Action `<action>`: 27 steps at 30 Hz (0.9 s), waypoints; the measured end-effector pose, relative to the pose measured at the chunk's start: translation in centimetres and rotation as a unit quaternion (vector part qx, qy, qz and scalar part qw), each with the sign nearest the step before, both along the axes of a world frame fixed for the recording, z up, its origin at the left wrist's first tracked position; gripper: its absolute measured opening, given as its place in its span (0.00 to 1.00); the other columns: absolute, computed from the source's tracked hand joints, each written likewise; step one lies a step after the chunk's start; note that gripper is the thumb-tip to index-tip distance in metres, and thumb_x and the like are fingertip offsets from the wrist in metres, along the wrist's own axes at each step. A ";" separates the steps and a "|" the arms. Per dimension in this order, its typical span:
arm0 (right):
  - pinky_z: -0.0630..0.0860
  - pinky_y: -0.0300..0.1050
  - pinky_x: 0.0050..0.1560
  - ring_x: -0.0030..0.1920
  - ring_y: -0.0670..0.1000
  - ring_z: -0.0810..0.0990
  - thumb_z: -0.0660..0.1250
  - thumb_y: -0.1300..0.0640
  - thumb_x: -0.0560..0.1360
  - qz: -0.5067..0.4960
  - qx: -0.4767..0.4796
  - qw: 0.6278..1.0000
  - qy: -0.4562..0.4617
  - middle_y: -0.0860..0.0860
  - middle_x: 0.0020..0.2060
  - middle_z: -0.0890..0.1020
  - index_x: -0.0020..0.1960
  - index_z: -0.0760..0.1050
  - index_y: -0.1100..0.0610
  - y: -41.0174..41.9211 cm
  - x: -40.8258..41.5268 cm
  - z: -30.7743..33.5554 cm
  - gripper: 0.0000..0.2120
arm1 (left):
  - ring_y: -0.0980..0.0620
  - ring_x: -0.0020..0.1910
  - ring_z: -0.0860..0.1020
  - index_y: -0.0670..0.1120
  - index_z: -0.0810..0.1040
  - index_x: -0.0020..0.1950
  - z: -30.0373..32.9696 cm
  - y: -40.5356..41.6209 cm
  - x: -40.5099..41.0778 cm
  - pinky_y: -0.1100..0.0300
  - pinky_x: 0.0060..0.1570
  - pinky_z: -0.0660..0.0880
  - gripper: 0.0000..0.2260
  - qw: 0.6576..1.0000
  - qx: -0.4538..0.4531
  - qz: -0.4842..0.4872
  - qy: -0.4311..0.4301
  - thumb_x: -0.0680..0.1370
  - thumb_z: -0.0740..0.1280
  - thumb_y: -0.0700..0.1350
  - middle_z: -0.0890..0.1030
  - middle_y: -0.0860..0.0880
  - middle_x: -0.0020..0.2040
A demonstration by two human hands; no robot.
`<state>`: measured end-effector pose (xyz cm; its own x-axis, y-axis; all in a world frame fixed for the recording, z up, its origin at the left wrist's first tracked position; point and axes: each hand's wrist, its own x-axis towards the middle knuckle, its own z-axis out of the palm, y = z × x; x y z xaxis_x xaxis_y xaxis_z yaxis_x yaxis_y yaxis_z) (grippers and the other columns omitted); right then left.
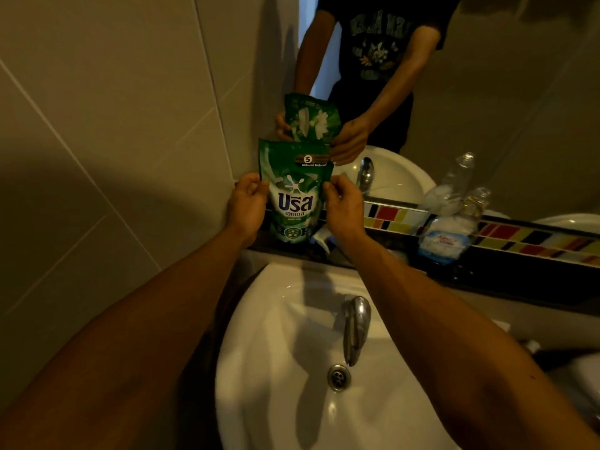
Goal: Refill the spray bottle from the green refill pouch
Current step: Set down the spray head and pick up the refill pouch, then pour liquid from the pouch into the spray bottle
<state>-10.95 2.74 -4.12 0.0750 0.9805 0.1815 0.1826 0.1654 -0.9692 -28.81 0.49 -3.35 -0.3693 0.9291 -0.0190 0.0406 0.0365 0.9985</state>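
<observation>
Above the white sink (259, 319), green refill pouch (293, 193) upright, pinched between left hand (246, 203) and right hand (344, 206).

A dark ledge (373, 264) runs along the wall, just past your hands. The green pouch (293, 196) stands on it between your hands. Something white (319, 241) lies under your right hand. A clear bottle (449, 219) stands farther right.

Dim, yellowish light falls on a bathroom where large beige wall tiles (107, 131) meet a mirror (506, 102) above a dark ledge (406, 271) edged with a multicoloured mosaic strip (532, 237), and below sits a white basin (292, 368) with a chrome tap (355, 329) and drain (338, 377).
</observation>
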 end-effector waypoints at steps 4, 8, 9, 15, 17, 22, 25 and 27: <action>0.81 0.36 0.45 0.50 0.50 0.83 0.63 0.60 0.84 -0.072 -0.002 0.997 0.018 0.54 0.49 0.85 0.55 0.81 0.60 -2.2 4.7 1.3 0.08 | 0.52 0.44 0.79 0.51 0.74 0.53 1.2 -0.4 4.1 0.60 0.39 0.71 0.03 0.997 0.012 -0.073 0.005 0.84 0.62 0.45 0.81 0.51 0.45; 0.84 0.57 0.53 0.50 0.54 0.86 0.67 0.57 0.80 -0.135 -0.007 0.991 0.014 0.53 0.46 0.87 0.53 0.84 0.58 -3.8 9.5 2.2 0.08 | 0.56 0.42 0.78 0.50 0.74 0.53 2.0 -1.2 8.9 0.63 0.37 0.71 0.03 0.992 0.023 -0.122 0.000 0.84 0.62 0.43 0.81 0.49 0.46; 0.84 0.60 0.53 0.49 0.54 0.86 0.68 0.56 0.79 -0.146 -0.007 0.989 0.010 0.53 0.46 0.87 0.52 0.84 0.58 -4.0 10.7 2.1 0.09 | 0.55 0.42 0.79 0.50 0.75 0.51 2.1 -1.4 10.1 0.63 0.36 0.71 0.04 0.991 0.025 -0.133 -0.003 0.84 0.62 0.43 0.82 0.49 0.47; 0.82 0.61 0.55 0.51 0.56 0.85 0.67 0.59 0.81 -0.171 0.002 0.985 0.032 0.55 0.47 0.86 0.51 0.82 0.59 -5.4 16.7 2.2 0.07 | 0.48 0.45 0.82 0.53 0.75 0.50 3.0 -2.3 15.9 0.59 0.35 0.79 0.06 0.984 0.041 -0.176 -0.004 0.85 0.62 0.44 0.84 0.49 0.45; 0.82 0.60 0.56 0.52 0.57 0.84 0.65 0.59 0.82 -0.163 0.001 0.986 0.045 0.56 0.48 0.85 0.52 0.80 0.60 -5.7 17.8 2.2 0.07 | 0.45 0.48 0.83 0.53 0.75 0.49 3.0 -2.3 17.1 0.53 0.39 0.79 0.06 0.982 0.047 -0.184 -0.001 0.85 0.62 0.45 0.84 0.49 0.45; 0.82 0.61 0.57 0.54 0.57 0.83 0.59 0.57 0.85 -0.122 -0.003 0.987 0.105 0.56 0.51 0.83 0.56 0.75 0.59 -5.7 19.0 2.1 0.08 | 0.43 0.54 0.84 0.50 0.76 0.55 3.9 -1.7 18.7 0.44 0.50 0.83 0.05 0.977 0.063 -0.200 0.021 0.84 0.61 0.47 0.85 0.44 0.52; 0.82 0.60 0.58 0.57 0.55 0.83 0.56 0.55 0.87 -0.092 -0.018 0.987 0.132 0.56 0.55 0.83 0.61 0.72 0.56 -5.3 19.2 2.3 0.09 | 0.58 0.38 0.83 0.47 0.74 0.57 5.0 -1.5 19.7 0.61 0.35 0.79 0.05 0.979 0.076 -0.181 0.048 0.85 0.60 0.45 0.83 0.47 0.45; 0.82 0.57 0.59 0.58 0.56 0.83 0.55 0.53 0.87 -0.087 -0.026 0.986 0.141 0.57 0.56 0.82 0.60 0.72 0.55 -4.9 19.2 2.3 0.09 | 0.64 0.30 0.79 0.46 0.73 0.57 5.6 -1.3 20.2 0.67 0.29 0.74 0.04 0.981 0.078 -0.165 0.063 0.85 0.59 0.44 0.80 0.51 0.40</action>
